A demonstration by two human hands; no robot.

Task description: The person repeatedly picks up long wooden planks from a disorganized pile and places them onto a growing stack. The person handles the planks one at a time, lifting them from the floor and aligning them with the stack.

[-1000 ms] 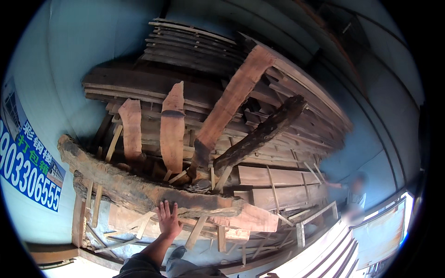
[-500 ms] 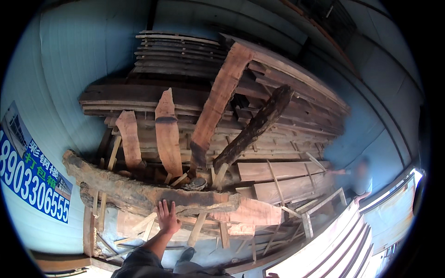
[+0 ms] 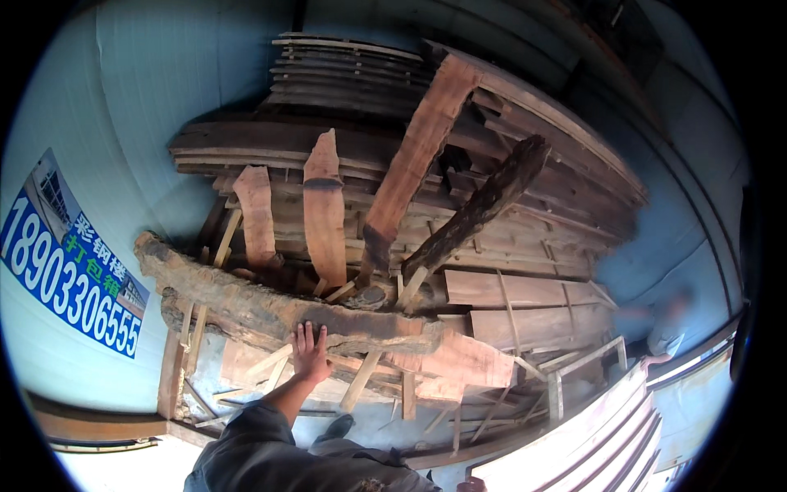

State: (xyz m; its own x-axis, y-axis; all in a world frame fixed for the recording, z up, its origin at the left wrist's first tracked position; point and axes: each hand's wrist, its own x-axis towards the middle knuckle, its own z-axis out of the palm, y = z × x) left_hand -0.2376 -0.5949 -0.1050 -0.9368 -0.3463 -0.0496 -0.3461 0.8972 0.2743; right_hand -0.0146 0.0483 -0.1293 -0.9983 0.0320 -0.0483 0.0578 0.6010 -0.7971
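Note:
My left hand (image 3: 311,353) lies with fingers stretched over the front edge of a thick, rough-edged wood slab (image 3: 238,291). This long slab runs from the far left to the middle, with bark-like brown sides. Under and in front of it are a second rough slab and a paler reddish plank (image 3: 459,369). Behind it several live-edge planks stand leaning, among them a short one (image 3: 259,217), a pointed one (image 3: 325,221) and a long reddish one (image 3: 422,156). A dark bark-covered piece (image 3: 479,205) leans beside them. My right hand is out of view.
Stacked boards (image 3: 344,86) fill the back. Thin wooden sticks (image 3: 361,384) prop the slabs. At the lower right lie bright boards (image 3: 574,443) beside a wooden frame (image 3: 556,394). Another person (image 3: 666,336) stands at the right, one hand on those boards. A blue sign (image 3: 78,279) hangs left.
The whole view has shifted, so the scene sits farther right and higher. My left hand stays on the slab's front edge, and more of my sleeve shows.

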